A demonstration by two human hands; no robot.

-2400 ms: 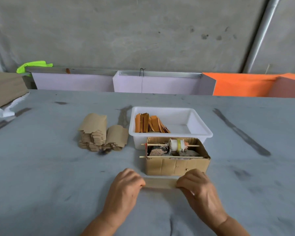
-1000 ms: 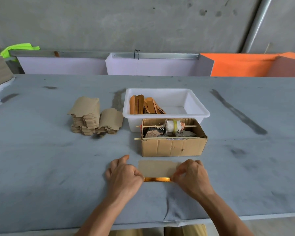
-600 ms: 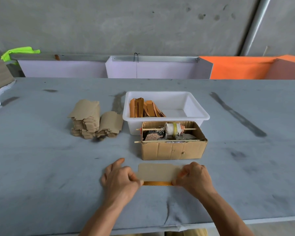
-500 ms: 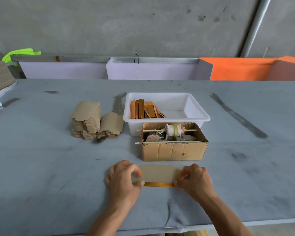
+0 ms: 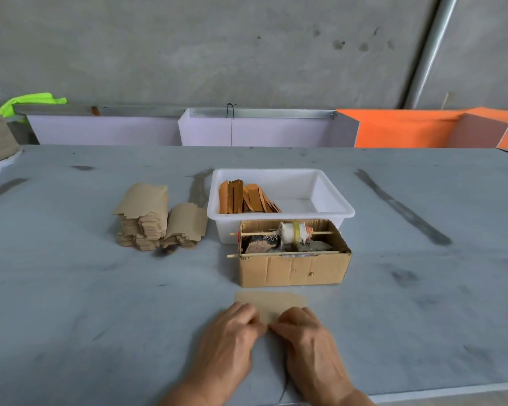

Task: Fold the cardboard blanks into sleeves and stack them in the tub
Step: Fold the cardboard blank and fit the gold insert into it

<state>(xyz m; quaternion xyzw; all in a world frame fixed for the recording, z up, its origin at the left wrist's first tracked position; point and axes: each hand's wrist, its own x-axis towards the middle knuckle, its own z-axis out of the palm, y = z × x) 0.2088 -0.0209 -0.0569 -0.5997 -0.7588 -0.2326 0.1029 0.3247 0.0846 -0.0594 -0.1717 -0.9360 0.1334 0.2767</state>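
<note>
Head view: a flat tan cardboard blank [image 5: 269, 304] lies on the grey counter [image 5: 71, 303], just in front of a small open brown cardboard box [image 5: 294, 269]. The left hand [image 5: 232, 341] and the right hand [image 5: 308, 338] sit side by side on the blank's near edge, their fingertips meeting at its middle. The fingers of both are bent down onto the card and cover that edge; whether they pinch a fold or only press it flat I cannot tell, as the hands are blurred.

Across the top of the brown box runs a thin wooden stick carrying a white spool [image 5: 293, 232] with a yellow band. Directly behind the box stands the white rectangular plastic tub [image 5: 335, 197], touching it or nearly so. Inside the tub, at its left end, a row of orange-brown folded sleeves [image 5: 245, 197] leans on edge. To the left of the tub, on the counter, are two stacks of unfolded tan blanks [image 5: 156, 218], the left one taller.
</note>
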